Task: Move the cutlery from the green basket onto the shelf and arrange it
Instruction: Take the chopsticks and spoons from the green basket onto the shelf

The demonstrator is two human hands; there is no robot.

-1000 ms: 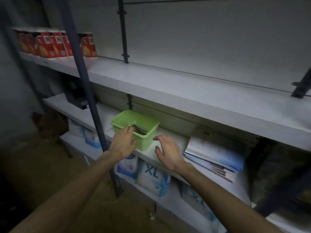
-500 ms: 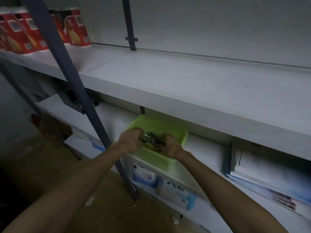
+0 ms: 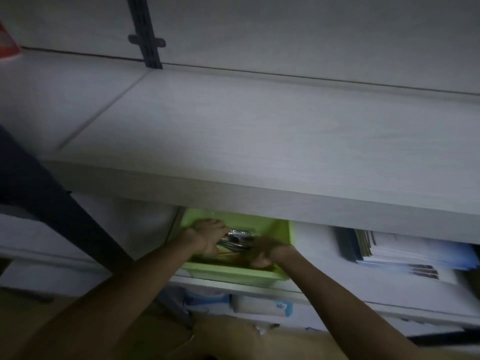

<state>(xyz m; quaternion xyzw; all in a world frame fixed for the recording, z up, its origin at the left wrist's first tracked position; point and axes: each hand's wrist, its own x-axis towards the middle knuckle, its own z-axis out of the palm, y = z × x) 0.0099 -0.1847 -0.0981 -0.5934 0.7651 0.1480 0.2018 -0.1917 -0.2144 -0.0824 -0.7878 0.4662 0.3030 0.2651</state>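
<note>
Both hands are down in the light-green plastic basket on the lower white shelf board, w/ the left hand and right hand each curled round 1 end of a shiny metal cutlery bundle. The bundle sits inside the basket, approx. centre. The wide pale upper shelf overhangs the basket; a stack of papers lies to the right.

Basket light green; cutlery silvery; shelf pale grey-white; upright dark blue-grey.
</note>
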